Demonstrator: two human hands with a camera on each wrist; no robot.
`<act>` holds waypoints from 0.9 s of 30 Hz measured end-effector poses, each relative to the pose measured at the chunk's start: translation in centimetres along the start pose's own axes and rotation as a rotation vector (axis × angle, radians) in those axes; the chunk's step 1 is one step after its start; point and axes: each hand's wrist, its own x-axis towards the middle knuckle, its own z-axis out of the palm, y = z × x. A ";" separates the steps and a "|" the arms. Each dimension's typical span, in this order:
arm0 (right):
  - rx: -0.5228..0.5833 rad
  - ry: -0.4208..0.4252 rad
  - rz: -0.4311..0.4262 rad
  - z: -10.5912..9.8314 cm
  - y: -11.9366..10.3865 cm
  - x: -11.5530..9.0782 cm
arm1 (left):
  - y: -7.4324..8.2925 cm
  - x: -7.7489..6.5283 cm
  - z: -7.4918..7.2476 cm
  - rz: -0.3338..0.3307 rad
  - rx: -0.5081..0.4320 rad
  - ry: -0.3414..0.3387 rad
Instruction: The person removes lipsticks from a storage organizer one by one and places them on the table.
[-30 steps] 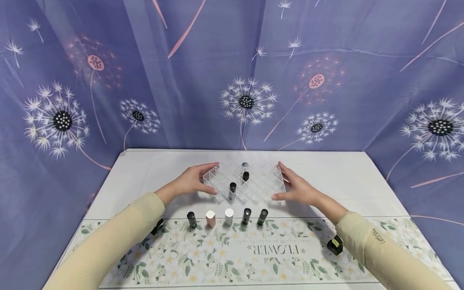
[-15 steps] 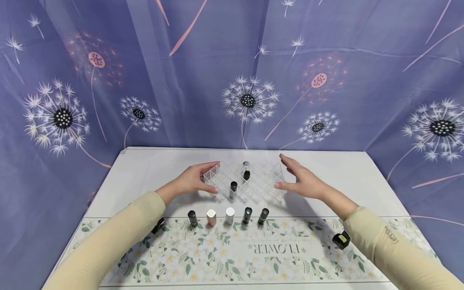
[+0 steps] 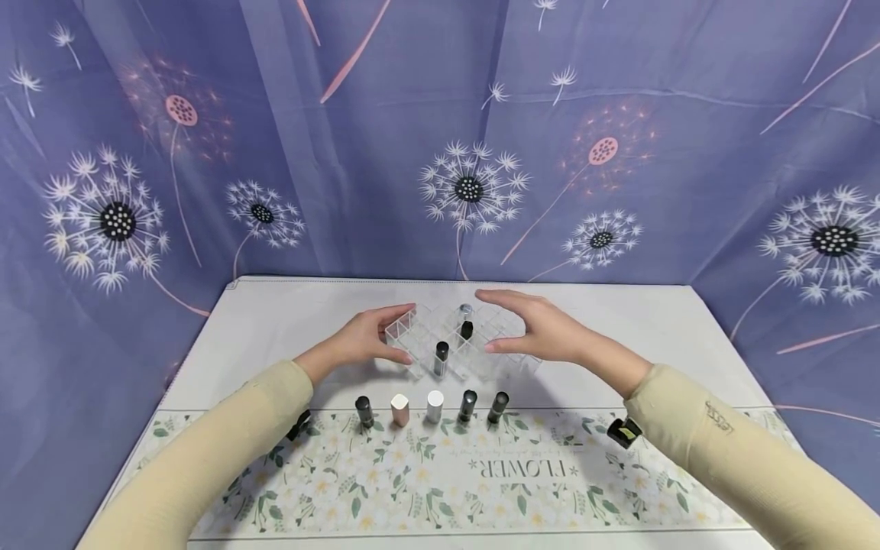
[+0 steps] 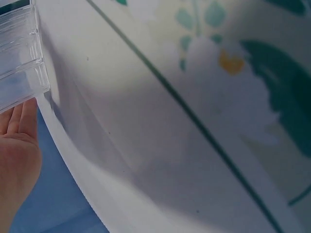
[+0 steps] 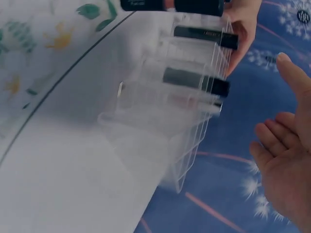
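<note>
A clear lipstick organizer (image 3: 428, 327) with diamond-shaped compartments stands mid-table. My left hand (image 3: 360, 344) holds its left end, thumb at the front and fingers behind. In the left wrist view, fingers (image 4: 17, 119) show beside the clear wall. My right hand (image 3: 550, 330) hovers over the organizer's right half, thumb and fingers spread, holding nothing; the right wrist view shows its palm (image 5: 286, 179) apart from the organizer. Inside stand a black-capped lipstick (image 3: 441, 357), another black-capped one (image 3: 467, 330) and a silver-topped one (image 3: 465, 311).
A row of lipsticks stands in front: a black one (image 3: 364, 412), a rose one (image 3: 400, 410), a silver one (image 3: 435, 407) and two dark ones at right, the last (image 3: 498, 408) beside the FLOWER lettering. A floral mat (image 3: 385, 489) covers the near table; a purple curtain (image 3: 371, 168) hangs behind.
My right hand has let go of the organizer's right end, lifted away and moved left over its right half. The left hand stays at the left end. The lipsticks stand as before.
</note>
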 end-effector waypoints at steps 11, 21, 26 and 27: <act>0.021 -0.059 -0.090 1.3 -1.6 2.9 | -0.1 0.0 -0.1 0.006 0.016 0.004; 0.090 -0.089 -0.115 3.0 -1.4 3.8 | -0.1 0.1 -0.2 -0.003 0.015 0.001; 0.124 -0.096 -0.088 3.7 -1.2 4.0 | -0.1 0.1 -0.1 -0.014 0.014 0.008; 0.125 -0.097 -0.079 3.8 -1.1 4.0 | -0.1 0.0 -0.1 -0.016 0.013 0.009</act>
